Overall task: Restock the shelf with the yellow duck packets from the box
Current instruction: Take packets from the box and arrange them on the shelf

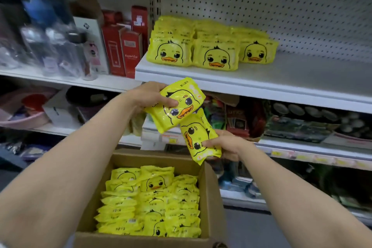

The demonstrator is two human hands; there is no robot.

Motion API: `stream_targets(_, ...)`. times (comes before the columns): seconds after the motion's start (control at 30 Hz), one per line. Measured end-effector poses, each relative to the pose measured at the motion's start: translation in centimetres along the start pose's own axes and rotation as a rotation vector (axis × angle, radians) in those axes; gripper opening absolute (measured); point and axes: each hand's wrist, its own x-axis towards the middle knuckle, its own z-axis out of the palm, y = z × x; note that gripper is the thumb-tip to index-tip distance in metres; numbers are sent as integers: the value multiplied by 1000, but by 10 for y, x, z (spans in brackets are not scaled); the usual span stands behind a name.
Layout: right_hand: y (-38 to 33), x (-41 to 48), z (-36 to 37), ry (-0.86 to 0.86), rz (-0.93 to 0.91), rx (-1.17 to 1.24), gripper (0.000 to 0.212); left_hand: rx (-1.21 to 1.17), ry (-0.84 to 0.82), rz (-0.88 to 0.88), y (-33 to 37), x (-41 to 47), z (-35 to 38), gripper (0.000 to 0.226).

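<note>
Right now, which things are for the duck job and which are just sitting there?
Job: left hand with upper packet, right hand with lower packet, box, shelf, shelved packets.
Just there: red boxes, clear bottles, pink basin.

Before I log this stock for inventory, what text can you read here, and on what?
"Crystal Cup": on the tall red cardboard carton.
Too blurred to read: the brand and Chinese print on the yellow plastic duck packets.
Too small to read: the yellow shelf-edge price tags.
</note>
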Motion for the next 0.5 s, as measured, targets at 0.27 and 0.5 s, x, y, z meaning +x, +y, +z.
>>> stream_targets(0.27, -45, -42, -25, 133, -179, -168, 33, 104, 47, 106, 85, 16, 8, 28)
stream_targets(0.5, -105, -75, -92, 247, -261, -551, 37, 199, 109, 115, 142, 48, 16, 31)
